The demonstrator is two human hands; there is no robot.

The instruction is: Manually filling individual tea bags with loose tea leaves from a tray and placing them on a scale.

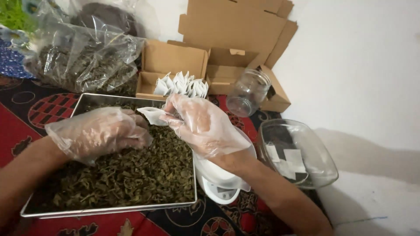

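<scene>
On a red patterned cloth (26, 126) by a white wall (363, 65), the gloved right hand (203, 126) pinches a small white bag (153, 115); the left hand (98, 133) is curled over dried leaves (131, 175) at centre frame.

You are working over a red cloth (26, 126) patterned with dark rings and leaf shapes, spread beside a bare white surface (363, 78). On the cloth sits a metal tray (109, 210) of dried green leaves, and just right of it a small white scale (221, 185). Further right stands a clear glass bowl (306, 153) — it reaches over the cloth's edge. Behind the tray you have an open cardboard box (170, 59) with small white sachets, a clear glass jar (248, 92) lying tilted, more flattened cardboard (236, 26), and plastic bags of leaves (83, 61).
</scene>
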